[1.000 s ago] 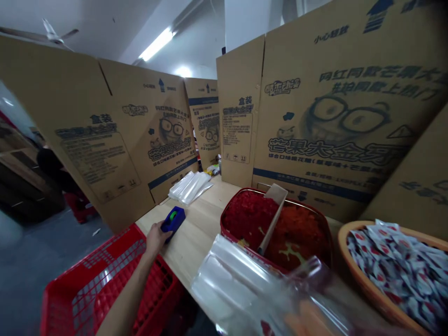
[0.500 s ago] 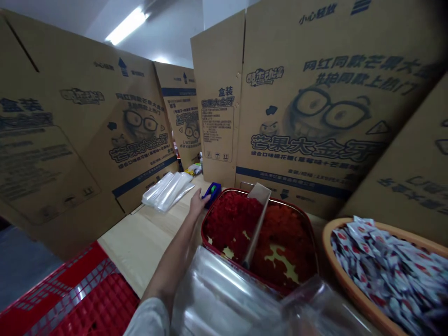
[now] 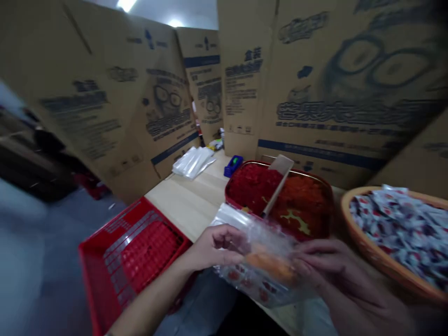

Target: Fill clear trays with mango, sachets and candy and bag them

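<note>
Plastic bag (image 3: pixel 261 263) before red tray (image 3: pixel 228 201), beside basket (image 3: pixel 101 254)

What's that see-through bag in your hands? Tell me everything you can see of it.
The clear plastic bag is thin, glossy, crinkled film. Orange pieces and small red ones show through it, too blurred to name. It is held roughly level over the near edge of the table, just in front of the red tub. The left hand pinches its left end and the right hand grips its right end.
</note>
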A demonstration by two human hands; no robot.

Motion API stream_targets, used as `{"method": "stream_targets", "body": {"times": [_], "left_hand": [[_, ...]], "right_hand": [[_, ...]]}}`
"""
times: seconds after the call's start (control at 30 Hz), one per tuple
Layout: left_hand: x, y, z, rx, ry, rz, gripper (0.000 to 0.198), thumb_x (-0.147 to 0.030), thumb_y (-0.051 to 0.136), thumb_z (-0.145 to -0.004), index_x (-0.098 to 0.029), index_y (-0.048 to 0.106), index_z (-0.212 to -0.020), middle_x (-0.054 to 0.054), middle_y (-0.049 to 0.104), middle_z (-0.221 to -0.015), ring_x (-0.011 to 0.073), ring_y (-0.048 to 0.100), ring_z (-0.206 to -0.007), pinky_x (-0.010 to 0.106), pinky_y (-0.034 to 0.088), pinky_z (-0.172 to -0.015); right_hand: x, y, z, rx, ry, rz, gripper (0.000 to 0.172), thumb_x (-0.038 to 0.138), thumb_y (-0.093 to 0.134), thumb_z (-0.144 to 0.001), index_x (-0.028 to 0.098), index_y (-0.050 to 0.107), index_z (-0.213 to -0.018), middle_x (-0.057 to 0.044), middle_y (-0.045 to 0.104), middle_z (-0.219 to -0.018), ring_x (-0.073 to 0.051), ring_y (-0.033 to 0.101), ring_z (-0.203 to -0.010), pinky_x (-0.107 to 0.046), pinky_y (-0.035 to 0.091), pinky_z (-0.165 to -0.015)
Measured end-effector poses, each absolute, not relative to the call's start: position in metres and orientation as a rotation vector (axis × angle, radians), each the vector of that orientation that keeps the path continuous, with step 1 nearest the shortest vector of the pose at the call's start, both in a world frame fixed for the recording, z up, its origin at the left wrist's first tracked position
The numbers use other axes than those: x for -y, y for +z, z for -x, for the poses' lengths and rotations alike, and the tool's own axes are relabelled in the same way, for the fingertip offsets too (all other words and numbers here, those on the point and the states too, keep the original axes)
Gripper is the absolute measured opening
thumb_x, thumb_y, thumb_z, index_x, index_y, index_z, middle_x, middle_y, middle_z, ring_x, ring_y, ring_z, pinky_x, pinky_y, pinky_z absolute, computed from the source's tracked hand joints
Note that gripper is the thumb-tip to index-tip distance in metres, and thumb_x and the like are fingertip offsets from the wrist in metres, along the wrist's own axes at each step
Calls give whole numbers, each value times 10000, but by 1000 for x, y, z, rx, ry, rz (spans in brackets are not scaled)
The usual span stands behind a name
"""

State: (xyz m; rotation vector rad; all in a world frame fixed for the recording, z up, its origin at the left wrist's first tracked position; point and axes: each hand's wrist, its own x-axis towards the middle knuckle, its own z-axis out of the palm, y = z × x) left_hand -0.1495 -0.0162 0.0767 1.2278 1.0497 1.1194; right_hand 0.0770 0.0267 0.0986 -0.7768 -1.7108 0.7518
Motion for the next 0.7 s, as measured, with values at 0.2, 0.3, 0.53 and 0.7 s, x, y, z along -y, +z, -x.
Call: {"method": "stream_targets", "body": {"times": [0.2,0.3,0.53,0.7], "left_hand": [[75,92,157,-1155,1247,-1043,356,-247,753,-602,-156,620,-919,28,657,-840,126,600,-758,233,451,-694],[93,93,179,-1279,1408,-928,314,-256,754,-600,-145,620,-861,17,652,-783,104,590,-692,218,449,-668],[55,64,293,-1704,1411,-741,461,-416,744,-562,-112,620,-886,54,652,-733,143,588,-604,266,459,-597],[-14,39,334,-1874,1192,-784,475,-330,759,-540,-105,604,-928,15,617,-602,113,510,-465,229,393,-458]], "right_hand": [[-6,101,-39,1769,932,641,42,281,605,-757,241,603,-770,-26,568,-880,-154,565,-798,-248,492,-655],[-1,107,-30,1663,953,684,169,304,607,-749,245,574,-904,-41,563,-1021,-180,558,-930,-317,487,-800],[-13,91,-53,1487,959,878,260,358,626,-725,236,558,-944,-54,587,-1011,-209,562,-976,-378,466,-866],[-29,69,-110,1523,879,1139,263,409,588,-744,200,580,-904,-49,637,-902,-183,599,-829,-322,494,-753]]}}
